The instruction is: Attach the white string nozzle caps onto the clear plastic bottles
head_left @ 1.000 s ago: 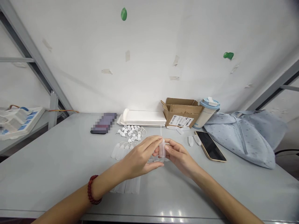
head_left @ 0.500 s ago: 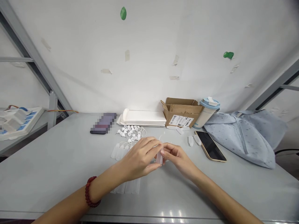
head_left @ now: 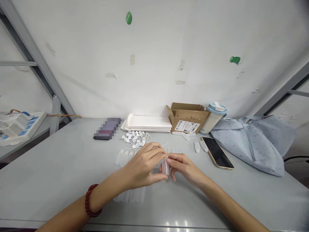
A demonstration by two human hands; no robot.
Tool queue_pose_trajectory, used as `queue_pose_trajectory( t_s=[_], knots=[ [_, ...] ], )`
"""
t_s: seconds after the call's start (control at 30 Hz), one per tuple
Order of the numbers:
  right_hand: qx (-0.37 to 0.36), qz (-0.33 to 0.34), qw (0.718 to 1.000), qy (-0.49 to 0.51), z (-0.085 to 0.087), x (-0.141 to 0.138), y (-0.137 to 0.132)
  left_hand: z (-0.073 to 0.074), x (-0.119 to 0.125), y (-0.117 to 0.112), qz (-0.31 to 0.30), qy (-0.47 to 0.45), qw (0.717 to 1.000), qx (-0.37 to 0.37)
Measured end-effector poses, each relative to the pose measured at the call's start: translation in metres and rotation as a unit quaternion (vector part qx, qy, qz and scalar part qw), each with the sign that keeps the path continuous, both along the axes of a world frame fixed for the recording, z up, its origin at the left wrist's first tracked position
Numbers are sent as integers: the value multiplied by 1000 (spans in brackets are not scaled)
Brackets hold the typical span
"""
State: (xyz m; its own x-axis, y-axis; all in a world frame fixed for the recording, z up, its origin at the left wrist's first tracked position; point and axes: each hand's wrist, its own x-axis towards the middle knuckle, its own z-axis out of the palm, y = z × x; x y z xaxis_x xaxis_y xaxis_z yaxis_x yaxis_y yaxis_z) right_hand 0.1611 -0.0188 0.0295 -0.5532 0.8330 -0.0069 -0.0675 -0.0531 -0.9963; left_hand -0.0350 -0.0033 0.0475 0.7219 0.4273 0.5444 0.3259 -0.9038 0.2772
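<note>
A small translucent plastic tube (head_left: 165, 167) stands nearly upright between my two hands above the grey table. My left hand (head_left: 146, 164) grips it from the left, fingers over the top and thumb near its lower end. On the other side, my right hand (head_left: 184, 167) pinches the tube near its top with thumb and forefinger. The tube's top is partly hidden by my fingers. Behind my left hand lie a row of similar tubes (head_left: 120, 158) with thin strings and a pile of small white caps (head_left: 135, 138). More clear tubes (head_left: 130, 196) lie in front of my left forearm.
Along the wall are a stack of white flat packs (head_left: 149, 122), an open cardboard box (head_left: 189, 117) and a blue-lidded cup (head_left: 212, 119). A phone (head_left: 218, 153) and a pale blue cloth bag (head_left: 248, 145) lie to the right. Loose clear pieces (head_left: 197, 147) sit beside the phone.
The tube in my hands is slightly lower and shows more of its length. My right fingers have shifted on it, with the lower ones more spread. The view has tilted slightly.
</note>
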Motion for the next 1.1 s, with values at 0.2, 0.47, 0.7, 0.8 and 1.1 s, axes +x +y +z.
queue_pose_trajectory(
  t_s=[0.2, 0.47, 0.7, 0.8, 1.1],
  knots=[
    [-15, 51, 995, -84, 4, 4, 1, 3, -2, -12, -2, 39, 998, -50],
    [-62, 190, 966, -166, -4, -4, -8, -9, -19, -49, 9, 92, 986, -137],
    [-65, 190, 960, -193, -9, -11, -10, -14, -29, -50, 36, 139, 979, -142],
    [-68, 180, 963, -190, -10, -10, -10, -17, -31, -46, 48, 146, 979, -133],
    [-70, 174, 963, -191, -9, -12, -11, -18, -36, -41, 57, 152, 974, -157]
  ],
)
